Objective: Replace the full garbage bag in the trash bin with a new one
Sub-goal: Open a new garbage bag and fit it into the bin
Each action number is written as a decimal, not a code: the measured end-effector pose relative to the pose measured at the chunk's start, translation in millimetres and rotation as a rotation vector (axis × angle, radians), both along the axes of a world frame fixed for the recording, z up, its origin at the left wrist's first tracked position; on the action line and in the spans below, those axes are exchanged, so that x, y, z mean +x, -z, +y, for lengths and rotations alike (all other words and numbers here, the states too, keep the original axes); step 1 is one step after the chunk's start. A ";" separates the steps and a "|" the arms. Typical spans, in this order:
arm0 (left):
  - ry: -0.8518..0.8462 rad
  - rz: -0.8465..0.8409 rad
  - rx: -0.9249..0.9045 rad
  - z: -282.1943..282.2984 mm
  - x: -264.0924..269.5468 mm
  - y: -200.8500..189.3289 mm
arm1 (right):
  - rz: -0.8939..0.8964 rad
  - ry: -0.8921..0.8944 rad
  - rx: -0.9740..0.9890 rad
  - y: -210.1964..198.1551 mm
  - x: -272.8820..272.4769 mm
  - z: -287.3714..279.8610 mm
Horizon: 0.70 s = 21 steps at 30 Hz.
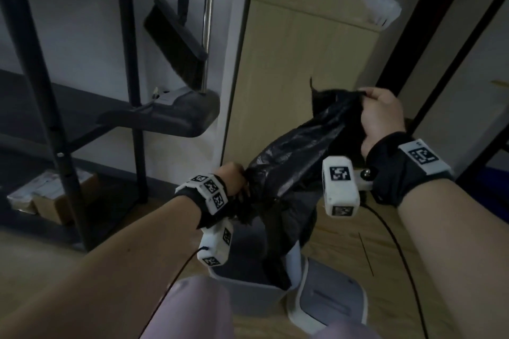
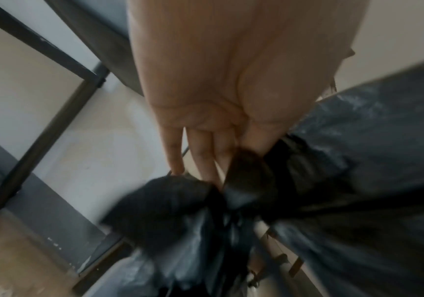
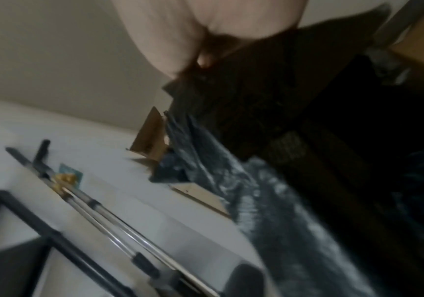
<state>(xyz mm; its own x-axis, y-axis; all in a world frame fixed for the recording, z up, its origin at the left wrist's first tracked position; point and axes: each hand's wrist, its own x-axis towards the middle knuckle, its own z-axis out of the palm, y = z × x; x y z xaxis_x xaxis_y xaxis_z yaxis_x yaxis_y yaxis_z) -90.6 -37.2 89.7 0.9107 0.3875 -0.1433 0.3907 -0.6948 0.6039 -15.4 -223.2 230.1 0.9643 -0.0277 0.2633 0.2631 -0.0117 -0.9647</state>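
Note:
A black garbage bag [image 1: 297, 157] hangs stretched between my two hands above a small grey trash bin [image 1: 248, 287] on the floor. Its lower part droops into the bin's opening. My left hand [image 1: 234, 177] grips one bunched edge of the bag low on the left; the left wrist view shows that hand [image 2: 221, 152] pinching the gathered black plastic [image 2: 231, 203]. My right hand [image 1: 377, 113] holds the other edge higher up on the right. In the blurred right wrist view the right hand [image 3: 203, 58] is closed on the dark plastic [image 3: 244, 112].
The bin's grey-and-white lid [image 1: 327, 297] is tipped open to the right. A broom [image 1: 176, 36] and dustpan [image 1: 168, 113] lean on the white wall. A black metal rack [image 1: 41, 91] stands left, with a cardboard box [image 1: 46, 198] under it. A light wooden cabinet [image 1: 303, 44] rises behind.

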 end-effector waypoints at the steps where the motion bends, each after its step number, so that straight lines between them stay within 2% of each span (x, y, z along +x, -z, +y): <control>1: -0.037 -0.041 -0.020 5.8 -2.2 -0.8 | -0.006 0.033 -0.073 9.1 2.1 0.1; 5: -0.145 -0.131 -0.090 36.7 -12.2 4.2 | -0.062 0.172 -0.342 35.0 8.9 5.7; 8: -0.243 -0.063 -0.142 62.6 -27.5 12.5 | -0.043 0.252 -0.368 43.2 17.4 10.6; 11: -0.354 -0.068 -0.159 92.4 -40.5 28.8 | -0.021 0.303 -0.388 48.1 23.0 14.3; 13: -0.367 -0.053 -0.164 107.7 -46.9 39.1 | 0.002 0.317 -0.400 51.7 24.3 16.0; 16: -0.389 -0.037 -0.204 115.8 -49.1 41.0 | 0.034 0.291 -0.401 57.8 23.8 24.9; 21: -0.378 0.032 -0.110 118.5 -39.8 41.9 | 0.086 0.116 -0.396 75.8 24.3 59.9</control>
